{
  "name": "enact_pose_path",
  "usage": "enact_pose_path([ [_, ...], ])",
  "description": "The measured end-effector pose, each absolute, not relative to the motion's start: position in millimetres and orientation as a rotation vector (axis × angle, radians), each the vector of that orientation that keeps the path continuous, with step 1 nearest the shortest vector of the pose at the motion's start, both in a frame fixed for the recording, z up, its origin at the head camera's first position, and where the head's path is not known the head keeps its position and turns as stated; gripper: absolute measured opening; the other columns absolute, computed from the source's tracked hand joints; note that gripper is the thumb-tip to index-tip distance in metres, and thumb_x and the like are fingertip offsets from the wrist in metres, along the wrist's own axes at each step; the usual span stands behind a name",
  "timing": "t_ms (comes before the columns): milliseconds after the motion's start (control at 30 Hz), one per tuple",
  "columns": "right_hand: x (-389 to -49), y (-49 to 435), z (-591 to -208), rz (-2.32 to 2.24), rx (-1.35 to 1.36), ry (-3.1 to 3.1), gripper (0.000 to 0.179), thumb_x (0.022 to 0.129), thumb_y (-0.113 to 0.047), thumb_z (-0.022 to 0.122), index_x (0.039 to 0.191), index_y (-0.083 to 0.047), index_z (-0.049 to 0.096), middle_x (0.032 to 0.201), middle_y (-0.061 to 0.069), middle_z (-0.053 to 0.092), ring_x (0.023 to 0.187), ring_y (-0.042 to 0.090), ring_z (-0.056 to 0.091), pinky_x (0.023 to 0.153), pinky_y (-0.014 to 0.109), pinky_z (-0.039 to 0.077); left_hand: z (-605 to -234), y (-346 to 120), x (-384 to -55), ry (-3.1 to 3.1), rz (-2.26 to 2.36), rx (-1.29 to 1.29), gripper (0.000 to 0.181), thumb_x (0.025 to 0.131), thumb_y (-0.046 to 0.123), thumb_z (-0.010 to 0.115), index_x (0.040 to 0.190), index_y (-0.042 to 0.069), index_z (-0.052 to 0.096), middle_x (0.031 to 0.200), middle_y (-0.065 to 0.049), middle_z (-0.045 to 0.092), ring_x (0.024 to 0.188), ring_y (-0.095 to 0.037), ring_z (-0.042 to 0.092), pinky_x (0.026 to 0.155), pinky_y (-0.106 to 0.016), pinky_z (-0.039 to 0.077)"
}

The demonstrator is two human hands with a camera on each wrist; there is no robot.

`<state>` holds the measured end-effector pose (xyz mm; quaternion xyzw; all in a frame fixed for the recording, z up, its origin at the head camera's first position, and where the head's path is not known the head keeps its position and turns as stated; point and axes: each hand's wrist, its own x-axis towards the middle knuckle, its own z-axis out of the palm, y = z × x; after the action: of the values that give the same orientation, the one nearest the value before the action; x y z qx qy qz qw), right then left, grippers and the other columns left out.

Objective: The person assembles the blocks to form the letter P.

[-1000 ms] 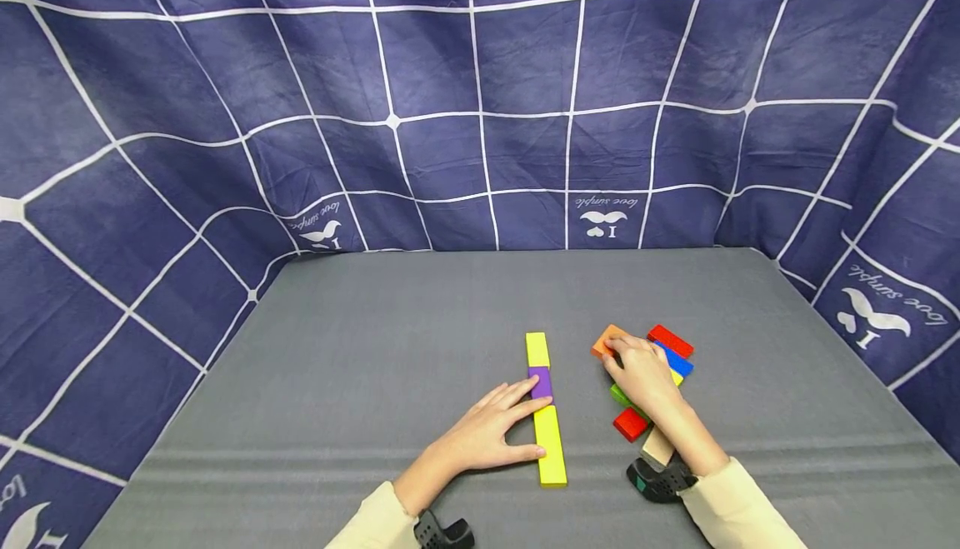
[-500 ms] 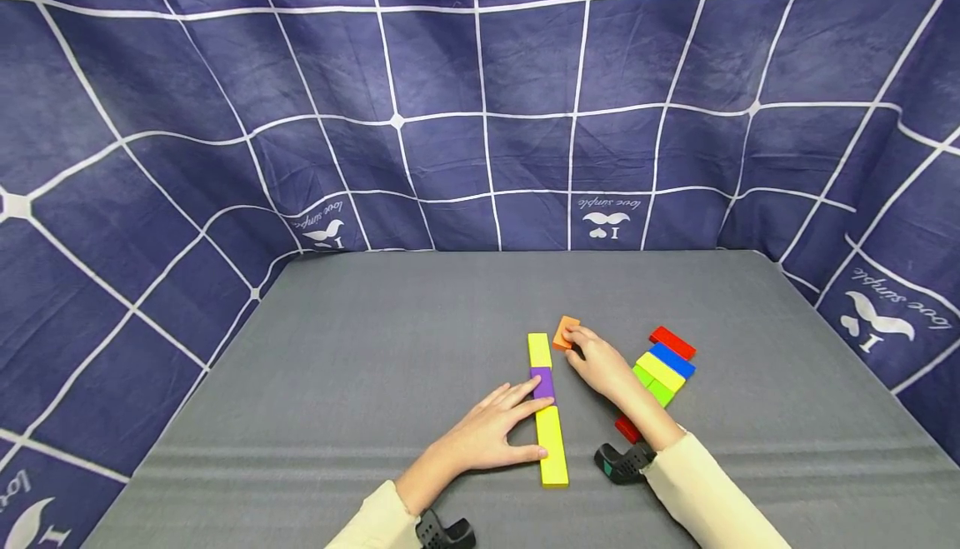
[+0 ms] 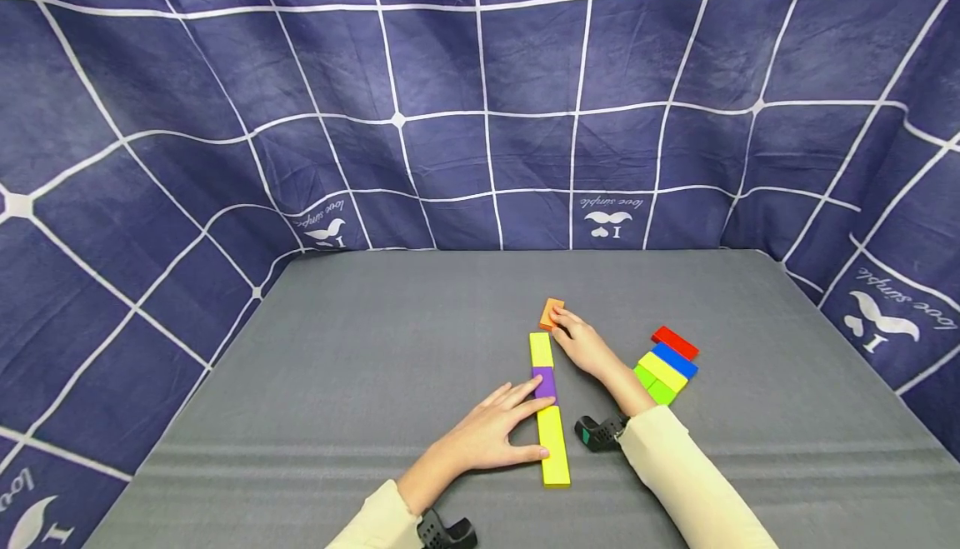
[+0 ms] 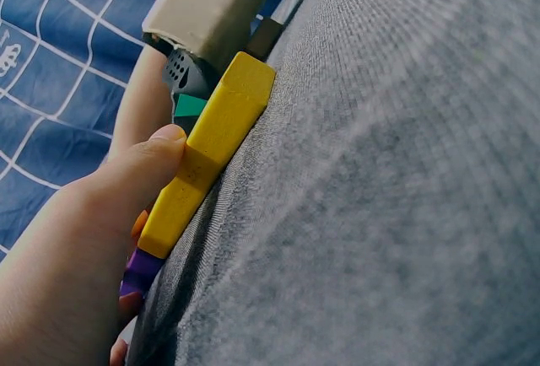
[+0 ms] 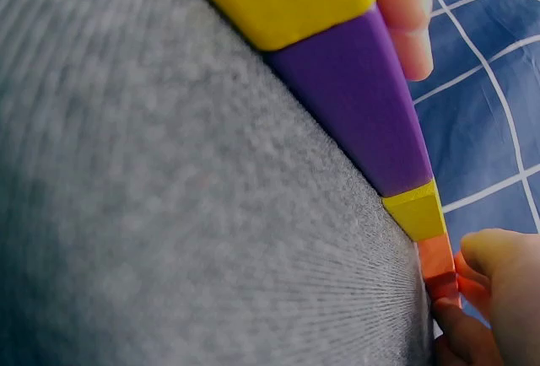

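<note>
A row of flat blocks runs away from the person: a long yellow block [image 3: 554, 457], a purple block [image 3: 544, 382] and a shorter yellow block [image 3: 541, 349], end to end. Spread fingers of my left hand [image 3: 487, 432] touch the row's left side, the thumb at the long yellow block and fingertips on the purple one. Past the far end, my right hand [image 3: 588, 349] pinches an orange block [image 3: 551, 313] between thumb and fingers. In the right wrist view the orange block [image 5: 436, 261] lines up just beyond the short yellow block [image 5: 415, 212].
Right of the row lie a red block [image 3: 675, 341], a blue block [image 3: 675, 361], a yellow block [image 3: 663, 371] and green blocks [image 3: 654, 386], side by side on the grey cloth [image 3: 390, 316]. A blue gridded curtain [image 3: 450, 149] hangs behind and at both sides.
My right hand has carried the orange block leftward from the loose blocks to the far end of the row, now slightly farther away. My left hand has stayed on the row.
</note>
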<state>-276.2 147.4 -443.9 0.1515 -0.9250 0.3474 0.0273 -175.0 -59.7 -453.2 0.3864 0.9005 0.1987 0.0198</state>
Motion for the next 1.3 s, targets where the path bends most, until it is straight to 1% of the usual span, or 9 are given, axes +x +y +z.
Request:
enact_pose_path([
  [267, -282.1, 141.5, -448.5, 1.108, 0.591, -2.768, 0.038, 0.095, -0.017, 0.045, 0.125, 0.005, 0.050, 0.137, 0.018, 0.043, 0.130, 0.035, 0.037, 0.107, 0.049, 0.029, -451.8, -61.8, -175.9, 2.799, 0.618, 1.192, 0.063, 0.083, 0.058, 0.051, 0.139, 0.033, 0.035, 0.151, 0.005, 0.022, 0.138, -0.013, 0.026, 0.113, -0.039, 0.022],
  [500, -280.8, 140.3, -450.8, 1.116, 0.728, -2.731, 0.033, 0.093, -0.012, 0.047, 0.121, 0.005, 0.053, 0.136, 0.018, 0.046, 0.128, 0.035, 0.039, 0.105, 0.049, 0.031, -451.1, -60.4, -175.3, 2.793, 0.603, 1.205, 0.063, 0.084, 0.058, 0.050, 0.139, 0.032, 0.035, 0.152, 0.005, 0.022, 0.138, -0.012, 0.026, 0.113, -0.038, 0.022],
  [767, -279.7, 140.3, -450.7, 1.136, 0.715, -2.734, 0.031, 0.093, -0.011, 0.048, 0.120, 0.002, 0.054, 0.136, 0.015, 0.046, 0.129, 0.032, 0.039, 0.106, 0.048, 0.031, -448.9, -59.8, -173.8, 2.798, 0.601, 1.180, 0.063, 0.083, 0.058, 0.050, 0.139, 0.034, 0.034, 0.152, 0.006, 0.021, 0.138, -0.014, 0.027, 0.113, -0.038, 0.022],
  [1167, -277.5, 141.9, -450.0, 1.141, 0.706, -2.689, 0.027, 0.091, -0.009, 0.052, 0.115, 0.002, 0.059, 0.131, 0.015, 0.051, 0.125, 0.033, 0.044, 0.104, 0.048, 0.033, -450.1, -58.1, -174.0, 2.803, 0.607, 1.184, 0.064, 0.082, 0.059, 0.051, 0.138, 0.035, 0.034, 0.151, 0.006, 0.023, 0.137, -0.016, 0.027, 0.112, -0.040, 0.023],
  [1300, -276.9, 141.3, -451.0, 1.126, 0.702, -2.687, 0.026, 0.089, -0.008, 0.053, 0.113, 0.002, 0.060, 0.129, 0.015, 0.053, 0.124, 0.033, 0.045, 0.103, 0.048, 0.034, -450.8, -58.8, -174.0, 2.806, 0.602, 1.202, 0.064, 0.082, 0.059, 0.052, 0.138, 0.034, 0.035, 0.151, 0.005, 0.024, 0.137, -0.013, 0.028, 0.112, -0.039, 0.023],
])
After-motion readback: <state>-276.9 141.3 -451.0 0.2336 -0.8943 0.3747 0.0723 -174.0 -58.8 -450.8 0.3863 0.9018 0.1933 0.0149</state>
